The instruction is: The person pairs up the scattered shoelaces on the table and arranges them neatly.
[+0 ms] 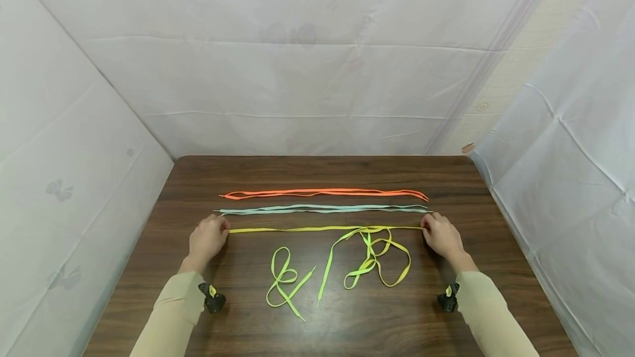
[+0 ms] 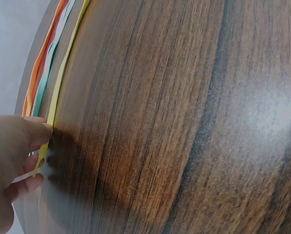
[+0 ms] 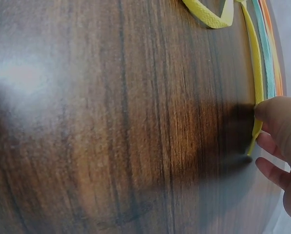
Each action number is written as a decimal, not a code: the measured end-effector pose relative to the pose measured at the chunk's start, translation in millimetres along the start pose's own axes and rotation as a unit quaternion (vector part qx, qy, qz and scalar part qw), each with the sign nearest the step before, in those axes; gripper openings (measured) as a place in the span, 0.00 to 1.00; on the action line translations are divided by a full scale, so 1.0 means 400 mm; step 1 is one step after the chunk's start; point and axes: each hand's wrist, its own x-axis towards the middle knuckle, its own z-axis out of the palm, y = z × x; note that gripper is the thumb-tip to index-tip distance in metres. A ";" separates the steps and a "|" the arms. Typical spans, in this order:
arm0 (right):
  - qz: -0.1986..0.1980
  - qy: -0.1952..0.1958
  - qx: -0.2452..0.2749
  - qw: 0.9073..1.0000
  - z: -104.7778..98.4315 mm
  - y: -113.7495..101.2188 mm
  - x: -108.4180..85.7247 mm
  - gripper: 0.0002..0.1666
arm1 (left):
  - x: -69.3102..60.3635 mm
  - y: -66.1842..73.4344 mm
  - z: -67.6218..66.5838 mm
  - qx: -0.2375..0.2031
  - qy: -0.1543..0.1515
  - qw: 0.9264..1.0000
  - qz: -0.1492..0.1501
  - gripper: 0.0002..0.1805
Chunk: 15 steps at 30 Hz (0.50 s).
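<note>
In the head view a yellow shoelace (image 1: 297, 230) runs nearly straight from side to side between the two hands. My left hand (image 1: 208, 238) pinches its left end. At the other end, my right hand (image 1: 443, 236) pinches it between thumb and fingers. A short tip of the lace (image 2: 41, 151) sticks out below the left thumb in the left wrist view; in the right wrist view another tip (image 3: 253, 141) shows beside the right fingers. Just beyond the yellow lace lie light blue shoelaces (image 1: 322, 209), stretched lengthwise, and behind them orange shoelaces (image 1: 322, 191).
Nearer the front, a loose yellow-green shoelace (image 1: 324, 277) and yellow loops (image 1: 404, 274) tangle against the straight lace. A separate yellow-green lace (image 1: 278, 285) lies coiled to their left. The brown wooden table (image 1: 248, 340) meets white sheeting (image 1: 297, 98) at the back and sides.
</note>
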 end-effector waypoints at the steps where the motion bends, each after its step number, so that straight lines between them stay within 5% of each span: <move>1: 0.001 -0.001 0.000 1.000 0.000 0.000 0.000 0.07 | -0.001 0.000 0.001 0.000 0.007 1.000 0.001 0.04; 6: 0.001 -0.002 0.000 1.000 -0.002 0.001 -0.005 0.07 | -0.007 -0.001 -0.001 -0.002 0.031 1.000 0.006 0.07; 15: -0.006 -0.008 -0.004 1.000 -0.018 -0.011 -0.020 0.12 | -0.016 0.016 -0.011 -0.006 0.015 1.000 0.020 0.11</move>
